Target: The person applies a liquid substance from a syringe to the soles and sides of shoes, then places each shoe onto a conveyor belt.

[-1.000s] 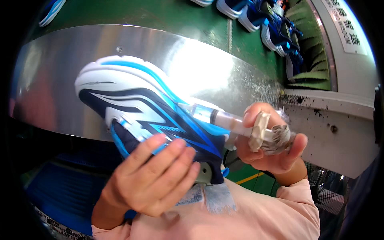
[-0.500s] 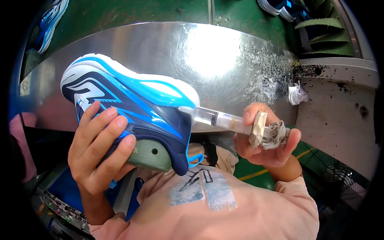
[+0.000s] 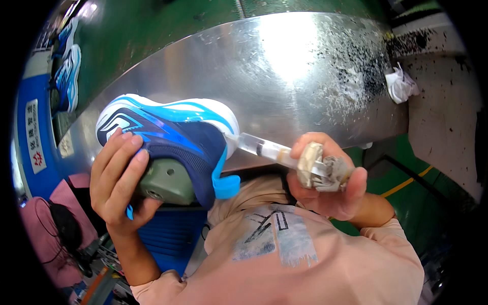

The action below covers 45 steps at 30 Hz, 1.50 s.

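My left hand [image 3: 118, 183] is closed around a navy and blue running shoe [image 3: 173, 133] with a white sole, tilted on its side above the metal tabletop. A green shoe last [image 3: 166, 182] fills its opening, and a bright blue pull loop [image 3: 225, 186] hangs from the heel. In my right hand [image 3: 328, 178] is a clear plastic syringe [image 3: 267, 149], its rear end wrapped in crumpled beige material [image 3: 311, 165]. The syringe tip meets the shoe's heel, close to the seam between upper and sole; the exact contact is too small to make out.
The shiny metal tabletop [image 3: 213, 61] has dark and whitish specks at its right. A crumpled white wad [image 3: 400, 84] lies by the stained panel [image 3: 442, 112]. More blue shoes [image 3: 67, 79] stand on the green surface [image 3: 152, 23] at the far left.
The shoe has turned slightly, showing more of the last and the blue loop. My right hand and the syringe have shifted a little left, the tip still at the heel. The view has swung left.
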Tool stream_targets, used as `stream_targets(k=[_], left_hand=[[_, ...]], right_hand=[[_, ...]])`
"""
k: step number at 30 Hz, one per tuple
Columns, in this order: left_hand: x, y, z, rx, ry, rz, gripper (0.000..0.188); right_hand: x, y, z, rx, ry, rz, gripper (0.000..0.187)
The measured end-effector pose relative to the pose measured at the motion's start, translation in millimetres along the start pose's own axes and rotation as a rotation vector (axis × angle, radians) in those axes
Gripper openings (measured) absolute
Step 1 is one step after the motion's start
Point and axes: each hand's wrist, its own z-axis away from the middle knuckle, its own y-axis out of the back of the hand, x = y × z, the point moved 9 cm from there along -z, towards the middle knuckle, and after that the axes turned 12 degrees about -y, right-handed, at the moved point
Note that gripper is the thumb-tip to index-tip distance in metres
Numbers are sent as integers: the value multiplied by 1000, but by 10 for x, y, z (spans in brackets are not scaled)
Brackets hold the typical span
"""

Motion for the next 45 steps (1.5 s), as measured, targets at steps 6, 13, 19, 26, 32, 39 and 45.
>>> stream_targets(k=[6,13,19,26,32,39,45], left_hand=[[649,-101,-1051,-205,-224,-1,61],[927,-221,-1002,-206,95,-78,56],[873,-264,-992,-134,398,-76,43],[686,-292,-1095,-155,627,-58,36],[502,-395,-1197,-130,605,4,34],[897,-257,-1065,123,180,-2,40],[839,-523,-816,8,-60,309,53]], right_hand=[[-194,230,757,62,215,-48,78],[-134,280,908,99,264,-64,81],[-120,210,882,206,309,-124,84],[-67,52,867,268,386,-4,90],[-61,123,897,151,495,-22,66],[-323,712,419,-14,140,-661,57],[-415,718,-177,16,-205,-492,55]])
